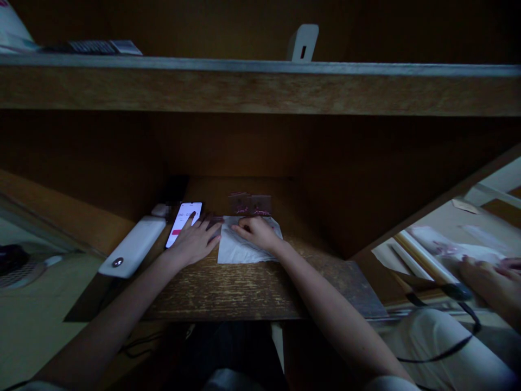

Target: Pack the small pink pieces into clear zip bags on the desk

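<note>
White tissue (232,251) flat on dark, worn wood worktop (228,293), long side approx. left to right across the body. R hand (257,233) on top of it, palm down, wrist back toward the body. R fingers (244,228) close together, angled left along the long axis, tips near tissue's far edge, no pinch visible. R arm clearly nearer; L only alongside.

L hand (196,243) just left of tissue, not on it. L fingers (192,216) loosely spread, nothing held, one tip on the lit screen of phone (188,209), others reaching toward tissue's left corner. Phone just left of tissue, partly under L hand, long axis tilted, top leaning right.

Further left of tissue, white power bank (132,247), right beside phone, clear of both hands. Just beyond tissue, small dark cards w/ pink marks (250,205), touching its far edge or nearly; too dim to tell which. Well beyond tissue and higher up, wood shelf (260,89).

Well right of tissue, on a slanted surface, paper (451,250), brush handles (423,269), other hand (486,285), cut off by frame edge, whose unclear. Black cable (443,353) below them.
</note>
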Motion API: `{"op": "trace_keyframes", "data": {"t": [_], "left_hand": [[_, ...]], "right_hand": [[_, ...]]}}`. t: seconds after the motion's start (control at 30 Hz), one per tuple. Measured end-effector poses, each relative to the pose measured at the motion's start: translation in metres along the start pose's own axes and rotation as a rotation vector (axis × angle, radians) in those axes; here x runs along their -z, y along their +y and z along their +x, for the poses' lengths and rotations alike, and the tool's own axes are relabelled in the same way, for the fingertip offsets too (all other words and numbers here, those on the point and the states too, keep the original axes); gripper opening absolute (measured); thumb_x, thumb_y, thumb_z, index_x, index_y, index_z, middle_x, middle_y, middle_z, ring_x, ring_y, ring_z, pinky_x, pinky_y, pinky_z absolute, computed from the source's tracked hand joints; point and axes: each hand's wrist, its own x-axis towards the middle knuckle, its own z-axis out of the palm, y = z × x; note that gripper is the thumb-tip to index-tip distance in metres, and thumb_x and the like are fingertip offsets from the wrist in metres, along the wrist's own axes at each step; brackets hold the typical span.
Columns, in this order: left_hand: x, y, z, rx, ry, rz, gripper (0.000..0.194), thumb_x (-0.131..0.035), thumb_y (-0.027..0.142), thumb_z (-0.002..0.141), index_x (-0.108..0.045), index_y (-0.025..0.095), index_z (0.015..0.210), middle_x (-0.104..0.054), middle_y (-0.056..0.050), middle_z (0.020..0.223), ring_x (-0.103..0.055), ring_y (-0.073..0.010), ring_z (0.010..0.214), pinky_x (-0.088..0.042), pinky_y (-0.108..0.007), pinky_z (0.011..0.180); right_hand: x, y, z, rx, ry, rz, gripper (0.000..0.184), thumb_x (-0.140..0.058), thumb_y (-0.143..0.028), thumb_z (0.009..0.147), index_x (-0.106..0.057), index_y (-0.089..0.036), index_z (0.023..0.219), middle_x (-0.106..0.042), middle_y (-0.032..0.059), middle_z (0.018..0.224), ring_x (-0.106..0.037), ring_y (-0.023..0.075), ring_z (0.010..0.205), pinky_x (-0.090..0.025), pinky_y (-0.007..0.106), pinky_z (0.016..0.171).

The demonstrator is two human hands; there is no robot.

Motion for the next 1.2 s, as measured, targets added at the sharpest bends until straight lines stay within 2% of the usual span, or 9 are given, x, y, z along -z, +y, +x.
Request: {"op": "trace_keyframes", "data": {"t": [0.27, 0.47, 0.63, 0.87, 0.97, 1.07, 1.2], "left_hand": [[0.002, -0.003, 0.0, -0.037, 0.011, -0.026, 0.052, -0.02, 0.047, 0.092, -0.05, 0.02, 0.125, -0.061, -0.01, 0.115, -0.048, -0.0265, 0.116, -0.013, -0.049, 0.107], [0.003, -0.001, -0.002, 0.0, -0.018, -0.033, 0.05, -0.023, 0.046, 0.091, -0.05, 0.022, 0.125, -0.061, -0.011, 0.116, -0.046, -0.0268, 0.118, -0.015, -0.049, 0.106], [0.005, -0.001, -0.002, 0.0, 0.006, -0.075, 0.049, -0.024, 0.045, 0.091, -0.047, 0.022, 0.128, -0.059, -0.01, 0.119, -0.042, -0.0268, 0.122, -0.013, -0.05, 0.106], [0.014, 0.001, 0.002, 0.045, -0.004, -0.051, 0.05, -0.027, 0.047, 0.091, -0.046, 0.02, 0.129, -0.061, -0.012, 0.115, -0.043, -0.0302, 0.121, -0.018, -0.051, 0.103], [0.023, 0.006, 0.009, 0.06, 0.054, -0.022, 0.047, -0.03, 0.044, 0.09, -0.047, 0.019, 0.127, -0.06, -0.012, 0.115, -0.042, -0.0309, 0.12, -0.022, -0.05, 0.101], [0.03, 0.012, 0.024, 0.079, 0.144, -0.007, 0.041, -0.034, 0.037, 0.09, -0.048, 0.02, 0.125, -0.054, -0.011, 0.124, -0.044, -0.03, 0.116, -0.028, -0.046, 0.097], [0.027, 0.019, 0.051, 0.118, 0.17, -0.046, 0.033, -0.036, 0.03, 0.088, -0.057, 0.021, 0.111, -0.06, -0.01, 0.112, -0.049, -0.0283, 0.104, -0.034, -0.043, 0.088]], "right_hand": [[-0.001, 0.001, 0.0, 0.023, -0.028, -0.093, 0.037, -0.04, -0.038, 0.091, -0.06, -0.015, 0.069, -0.057, 0.0022, 0.063, -0.04, 0.0084, 0.053, -0.021, 0.025, 0.052], [0.001, -0.002, -0.001, 0.058, -0.032, -0.255, 0.035, -0.043, -0.039, 0.089, -0.065, -0.016, 0.073, -0.064, 0.0058, 0.071, -0.049, 0.0117, 0.058, -0.024, 0.026, 0.053], [-0.001, -0.001, 0.0, 0.1, -0.058, -0.308, 0.03, -0.046, -0.037, 0.089, -0.067, -0.016, 0.081, -0.067, 0.0088, 0.084, -0.057, 0.0155, 0.072, -0.03, 0.026, 0.057], [0.001, -0.003, 0.0, 0.126, -0.055, -0.332, 0.031, -0.046, -0.038, 0.088, -0.066, -0.016, 0.078, -0.066, 0.0073, 0.08, -0.055, 0.0142, 0.068, -0.028, 0.026, 0.057], [0.003, -0.004, -0.002, 0.09, -0.049, -0.332, 0.031, -0.047, -0.04, 0.087, -0.065, -0.017, 0.077, -0.064, 0.0055, 0.075, -0.051, 0.012, 0.062, -0.024, 0.026, 0.054], [0.005, -0.004, -0.003, 0.079, -0.012, -0.321, 0.03, -0.049, -0.041, 0.086, -0.064, -0.016, 0.076, -0.063, 0.0048, 0.074, -0.047, 0.011, 0.059, -0.022, 0.026, 0.053], [0.009, -0.005, -0.003, 0.073, 0.04, -0.286, 0.028, -0.049, -0.039, 0.086, -0.062, -0.016, 0.076, -0.062, 0.0043, 0.077, -0.047, 0.0109, 0.06, -0.023, 0.026, 0.054]]}}
